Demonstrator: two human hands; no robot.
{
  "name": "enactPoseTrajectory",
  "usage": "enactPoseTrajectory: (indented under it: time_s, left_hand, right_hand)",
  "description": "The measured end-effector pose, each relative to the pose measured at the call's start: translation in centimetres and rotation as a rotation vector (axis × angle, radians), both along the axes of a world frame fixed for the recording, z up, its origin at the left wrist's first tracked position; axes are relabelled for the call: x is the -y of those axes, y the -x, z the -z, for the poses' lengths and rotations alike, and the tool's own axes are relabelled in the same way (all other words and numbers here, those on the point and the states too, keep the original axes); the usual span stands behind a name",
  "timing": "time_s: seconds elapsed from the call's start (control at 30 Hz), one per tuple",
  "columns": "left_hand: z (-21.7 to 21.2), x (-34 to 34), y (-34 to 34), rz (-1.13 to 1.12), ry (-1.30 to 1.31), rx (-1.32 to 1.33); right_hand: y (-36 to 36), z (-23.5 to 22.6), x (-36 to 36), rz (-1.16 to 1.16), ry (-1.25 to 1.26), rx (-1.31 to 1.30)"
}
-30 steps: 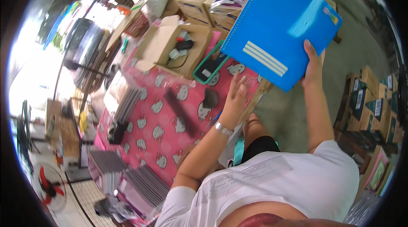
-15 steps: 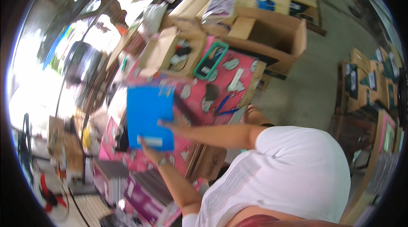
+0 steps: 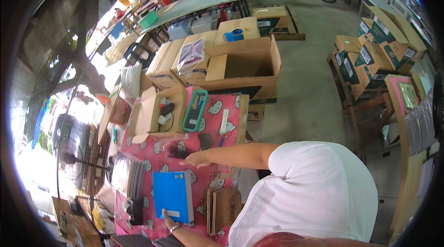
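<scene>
A thick blue notebook (image 3: 171,191) with a white label and pale page edges lies on the pink cartoon-patterned tabletop (image 3: 215,108). My left hand (image 3: 169,220), with a watch at the wrist, grips its lower edge, a digit on the label; the other fingers are partly hidden. Beyond the notebook's upper right corner, my right hand (image 3: 196,159) reaches over the table, fingers stretched out and nothing in them. A dark blurred item (image 3: 176,150) lies near its fingertips, too smeared to name. A dark grey flat piece (image 3: 205,141) is just beyond that hand.
Brown boards (image 3: 224,207) lie close to my body, and a stack of notebooks (image 3: 134,177) stands left of the blue one. Farther up are an open carton (image 3: 159,115) with small items, a green tray (image 3: 195,110) and a large open box (image 3: 249,64). Boxes (image 3: 370,62) fill a pallet at right.
The blue notebook has come down onto the tabletop near me. My right hand has let go of it and moved away, while my left stays at its lower edge. The view has shifted.
</scene>
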State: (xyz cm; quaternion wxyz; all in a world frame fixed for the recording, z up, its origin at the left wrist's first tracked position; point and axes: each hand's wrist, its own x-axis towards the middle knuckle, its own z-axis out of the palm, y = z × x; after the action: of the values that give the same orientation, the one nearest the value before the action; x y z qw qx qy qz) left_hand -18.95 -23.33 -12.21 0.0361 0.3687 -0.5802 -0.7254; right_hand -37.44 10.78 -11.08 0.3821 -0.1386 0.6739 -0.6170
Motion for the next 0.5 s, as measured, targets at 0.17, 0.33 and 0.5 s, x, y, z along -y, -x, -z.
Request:
enactPoseTrajectory:
  time_s: [0.17, 0.33, 0.5]
  left_hand:
    - [-1.0, 5.5, 1.6, -0.148, 1.088, 0.64]
    - [-5.3, -6.8, 4.0, 0.763, 1.532, -0.014]
    - [-4.6, -8.7, 4.8, 0.856, 1.699, 0.06]
  right_hand:
    - [-6.7, -4.4, -8.2, 0.1, 0.076, -0.091]
    - [-13.0, -5.3, -20.4, 0.326, -0.076, -0.299]
    - [-16.7, -6.0, -26.1, 0.551, -0.105, -0.447]
